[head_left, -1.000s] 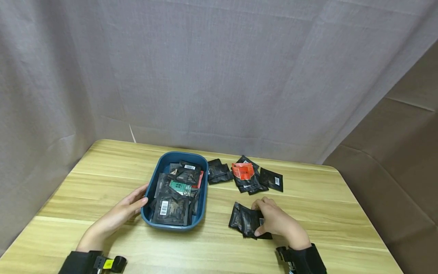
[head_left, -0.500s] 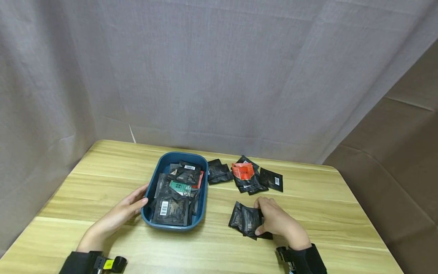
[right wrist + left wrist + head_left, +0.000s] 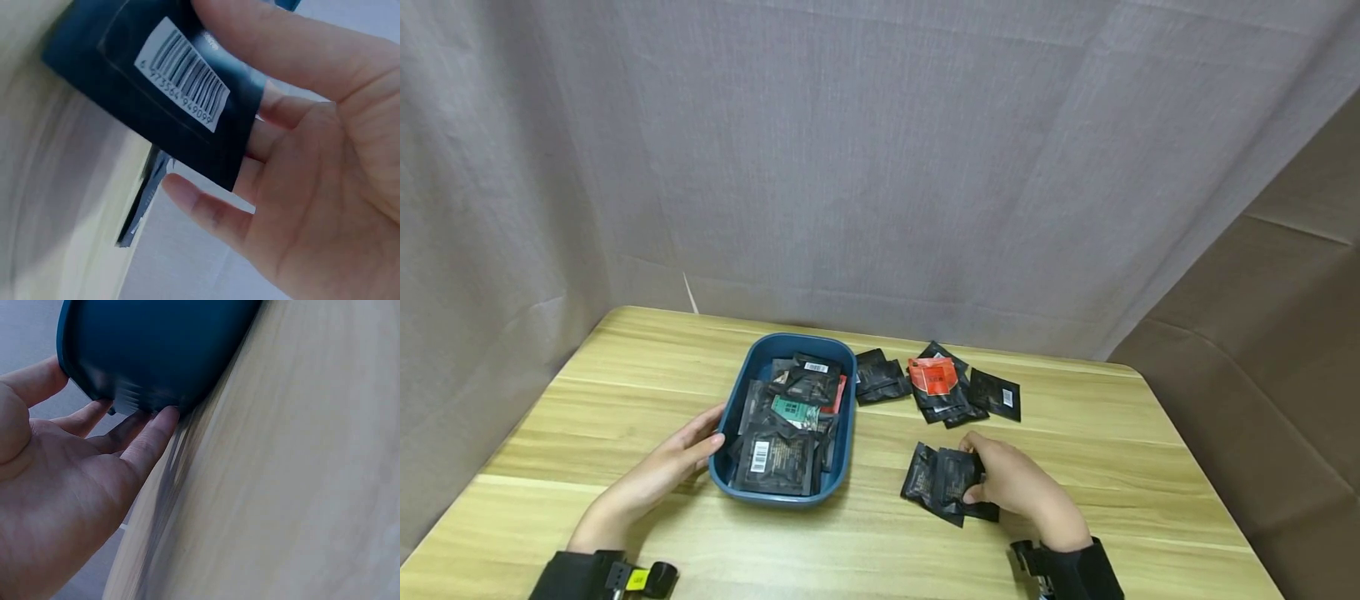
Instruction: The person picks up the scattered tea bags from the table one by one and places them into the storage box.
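My left hand [image 3: 681, 450] holds the near left side of a blue plastic bin [image 3: 847, 433], its thumb over the rim and its fingers against the outer wall [image 3: 156, 356]. Inside lie several black sachets [image 3: 775, 462], one with a green label [image 3: 796, 412]. To the right of the bin, my right hand [image 3: 1011, 479] pinches a black sachet [image 3: 957, 477] between thumb and fingers. A white barcode [image 3: 184, 75] shows on the held sachet in the right wrist view. Beside and under it lie other black sachets [image 3: 919, 477], partly hidden by it and the hand.
Behind the right hand, more black sachets [image 3: 1000, 396] lie in loose piles near the table's back edge; one has an orange label [image 3: 934, 377]. Another small pile [image 3: 880, 377] sits against the bin's far right side. A grey curtain [image 3: 880, 167] hangs behind the wooden table [image 3: 1112, 467].
The right hand has shifted slightly to the right, drawing its pinched sachet rightward over the others. The left hand and the bin have stayed put.
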Demonstrator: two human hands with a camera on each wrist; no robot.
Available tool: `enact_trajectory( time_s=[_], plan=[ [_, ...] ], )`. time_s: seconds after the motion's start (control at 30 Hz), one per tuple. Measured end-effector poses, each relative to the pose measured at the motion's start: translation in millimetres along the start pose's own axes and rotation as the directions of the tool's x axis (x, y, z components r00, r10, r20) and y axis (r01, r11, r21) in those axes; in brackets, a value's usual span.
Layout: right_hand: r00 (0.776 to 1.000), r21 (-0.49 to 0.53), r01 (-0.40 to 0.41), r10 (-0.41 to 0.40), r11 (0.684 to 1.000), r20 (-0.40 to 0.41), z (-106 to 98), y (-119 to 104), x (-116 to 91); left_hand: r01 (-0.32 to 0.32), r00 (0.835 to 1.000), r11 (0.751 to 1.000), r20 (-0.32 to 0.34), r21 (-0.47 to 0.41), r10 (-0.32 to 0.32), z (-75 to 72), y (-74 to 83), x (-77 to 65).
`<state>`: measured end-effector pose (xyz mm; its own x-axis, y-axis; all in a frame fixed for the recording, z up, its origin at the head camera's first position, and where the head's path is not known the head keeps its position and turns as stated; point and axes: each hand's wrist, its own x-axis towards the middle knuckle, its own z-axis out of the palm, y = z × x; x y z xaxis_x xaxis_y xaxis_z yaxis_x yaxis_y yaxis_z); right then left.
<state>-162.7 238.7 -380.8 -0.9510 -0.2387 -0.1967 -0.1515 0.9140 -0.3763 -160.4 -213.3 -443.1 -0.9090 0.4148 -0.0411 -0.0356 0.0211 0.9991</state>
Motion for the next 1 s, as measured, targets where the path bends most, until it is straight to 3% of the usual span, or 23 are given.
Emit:
enact_trajectory(
  time_s=[0.4, 0.57, 0.83, 1.0],
  plan=[
    [0.999, -0.051, 0.049, -0.05, 0.997, -0.013, -5.8, -11.6, -7.6, 0.023, 1.0, 0.999, -0.005, 0.027, -0.023, -1.2, 2.1, -0.6],
    [0.994, -0.039, 0.08, -0.083, 0.996, -0.068, -8.4, -17.4, -9.2, 0.027, 1.0, 0.999, -0.006, 0.031, -0.026, -0.8, 3.3, -0.4],
    [0.969, -0.11, 0.136, -0.155, 0.985, -0.194, -15.8, -29.8, -10.9, 0.013, 1.0, 1.0, 0.013, 0.001, -0.013, 0.4, 1.9, -0.9],
    [0.936, -0.082, 0.216, -0.23, 0.973, -0.267, -12.9, -44.0, -6.3, 0.008, 1.0, 1.0, 0.012, 0.008, -0.008, -0.1, 1.8, -0.1]
  ],
)
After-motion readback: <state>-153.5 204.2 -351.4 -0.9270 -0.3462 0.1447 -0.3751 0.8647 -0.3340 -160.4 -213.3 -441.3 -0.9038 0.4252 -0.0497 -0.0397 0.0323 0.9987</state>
